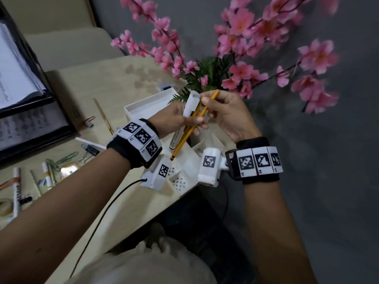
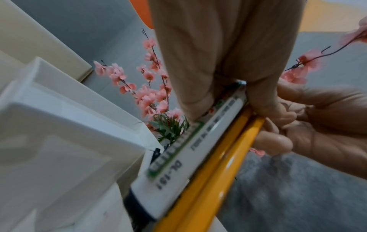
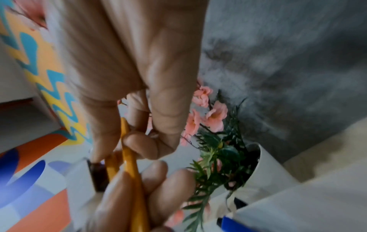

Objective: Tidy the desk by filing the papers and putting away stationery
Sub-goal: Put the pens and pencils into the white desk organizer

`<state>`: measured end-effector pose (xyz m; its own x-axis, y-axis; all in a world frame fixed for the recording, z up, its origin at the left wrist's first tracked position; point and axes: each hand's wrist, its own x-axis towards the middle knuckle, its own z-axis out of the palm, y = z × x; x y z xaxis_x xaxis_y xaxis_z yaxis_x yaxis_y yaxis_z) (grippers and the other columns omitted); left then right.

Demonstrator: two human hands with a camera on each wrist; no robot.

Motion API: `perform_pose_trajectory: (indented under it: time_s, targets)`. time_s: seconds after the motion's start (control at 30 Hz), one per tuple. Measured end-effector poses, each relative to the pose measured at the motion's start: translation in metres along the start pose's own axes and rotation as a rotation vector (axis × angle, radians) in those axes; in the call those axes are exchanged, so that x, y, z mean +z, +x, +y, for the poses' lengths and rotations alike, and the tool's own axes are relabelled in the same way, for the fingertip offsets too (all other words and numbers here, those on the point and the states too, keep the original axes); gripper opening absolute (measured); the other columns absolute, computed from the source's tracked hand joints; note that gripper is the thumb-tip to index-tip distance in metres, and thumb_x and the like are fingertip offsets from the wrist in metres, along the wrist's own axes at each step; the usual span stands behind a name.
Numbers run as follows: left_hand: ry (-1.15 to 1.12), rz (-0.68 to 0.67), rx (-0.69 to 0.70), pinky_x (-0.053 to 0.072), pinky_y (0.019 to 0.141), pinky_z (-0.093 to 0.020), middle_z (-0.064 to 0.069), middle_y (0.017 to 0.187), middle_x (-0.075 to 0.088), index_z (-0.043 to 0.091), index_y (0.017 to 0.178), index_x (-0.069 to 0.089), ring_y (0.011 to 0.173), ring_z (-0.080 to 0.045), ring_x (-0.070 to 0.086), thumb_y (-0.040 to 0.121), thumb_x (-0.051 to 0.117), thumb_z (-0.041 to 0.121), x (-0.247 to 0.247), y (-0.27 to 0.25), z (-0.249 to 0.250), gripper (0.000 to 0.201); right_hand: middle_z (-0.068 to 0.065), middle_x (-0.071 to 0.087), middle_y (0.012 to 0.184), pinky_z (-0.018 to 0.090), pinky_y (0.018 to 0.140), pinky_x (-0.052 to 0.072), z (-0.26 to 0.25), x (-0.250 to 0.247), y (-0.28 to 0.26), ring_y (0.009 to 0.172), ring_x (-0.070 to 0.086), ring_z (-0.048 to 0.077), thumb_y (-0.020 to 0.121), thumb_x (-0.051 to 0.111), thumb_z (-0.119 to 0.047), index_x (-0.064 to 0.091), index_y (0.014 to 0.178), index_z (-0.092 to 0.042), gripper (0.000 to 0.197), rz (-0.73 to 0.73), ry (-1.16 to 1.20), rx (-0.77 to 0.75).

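Item: desk (image 1: 114,78) tidying, partway through by the look of it.

In hand: left hand (image 1: 176,117) grips a white marker (image 1: 189,107) and yellow pencils (image 1: 184,138) together as a bundle, held over the white organizer (image 1: 184,171) at the near desk edge. Right hand (image 1: 227,115) pinches the upper end of one pencil (image 1: 213,97), seemingly drawing it out of the bundle or lining it up. None of the bundle sits in a compartment yet.

Filed: a black folder (image 1: 30,111) at far left holds papers (image 1: 14,78); whether all sheets are in cannot be told.

Outstanding, loose on the desk to the left: binder clips (image 1: 90,150), green paper clips (image 1: 67,157), a thin gold stick (image 1: 103,115), a white pen (image 1: 90,143), a shiny round object (image 1: 68,170), and further pens or tubes (image 1: 17,189) at the edge of view, too blurred to name.

Surroundings: white tray (image 1: 147,107) behind the hands; vase of pink blossom branches (image 1: 242,72) just beyond.

Obstructions: the blossom stems and green leaves (image 1: 207,76) overhang close behind the hands; judged a snag risk for raised pencils. A black cable (image 1: 106,210) trails across the near desk edge.
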<state>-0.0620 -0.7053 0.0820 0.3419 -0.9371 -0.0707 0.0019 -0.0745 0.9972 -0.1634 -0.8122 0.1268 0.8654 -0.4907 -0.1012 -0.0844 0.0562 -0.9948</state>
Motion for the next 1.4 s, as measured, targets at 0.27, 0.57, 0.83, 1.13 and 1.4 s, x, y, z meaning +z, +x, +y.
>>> perform_pose_trajectory:
  time_s: [0.27,0.57,0.83,1.13,1.4]
  targets:
    - [0.263,0.352,-0.025,0.038,0.08,-0.031,0.0,0.073,0.055,0.006,0.081,0.058,0.078,-0.016,0.051,0.1,0.037,0.029,0.011,0.034,-0.005,0.037,-0.011,0.055,0.06,0.018,0.061,0.044,0.0,-0.025,0.018,0.052,0.051,-0.005,0.086,0.059,-0.006,0.058,0.068,-0.024,0.025,0.332,-0.416,-0.272]
    - [0.585,0.591,-0.022,0.025,0.063,-0.024,-0.019,0.095,0.058,0.004,0.108,0.044,0.087,-0.03,0.055,0.089,0.056,0.011,0.013,0.035,-0.032,0.023,0.003,0.059,0.069,0.037,0.072,0.054,0.036,-0.015,0.039,0.071,0.061,0.025,0.086,0.06,-0.011,0.061,0.078,-0.008,0.009,0.344,-0.642,-0.25]
    - [0.809,0.638,-0.014,0.043,0.087,-0.04,-0.013,0.125,0.057,0.01,0.134,0.047,0.117,-0.031,0.046,0.089,0.059,0.018,0.015,0.023,-0.067,0.047,0.014,0.061,0.101,0.028,0.07,0.041,0.057,0.006,0.048,0.09,0.056,0.025,0.091,0.052,-0.007,0.05,0.107,-0.004,0.016,0.132,-0.936,-0.087]
    - [1.099,0.393,-0.039,0.037,0.093,-0.037,-0.014,0.126,0.059,0.012,0.137,0.043,0.117,-0.031,0.049,0.089,0.056,0.018,0.0,0.024,-0.063,0.05,0.021,0.059,0.115,0.033,0.091,0.036,0.061,0.015,0.053,0.114,0.051,0.033,0.087,0.05,0.0,0.053,0.11,0.002,0.023,0.137,-1.016,0.011]
    - [0.87,0.429,-0.036,0.037,0.104,-0.034,-0.016,0.139,0.05,0.009,0.144,0.032,0.126,-0.03,0.049,0.092,0.047,0.009,-0.036,-0.02,-0.046,0.054,0.015,0.045,0.126,0.008,0.087,0.027,0.036,0.073,0.039,0.117,0.049,0.023,0.083,0.044,0.009,0.053,0.117,-0.001,0.036,0.48,-0.764,-0.285]
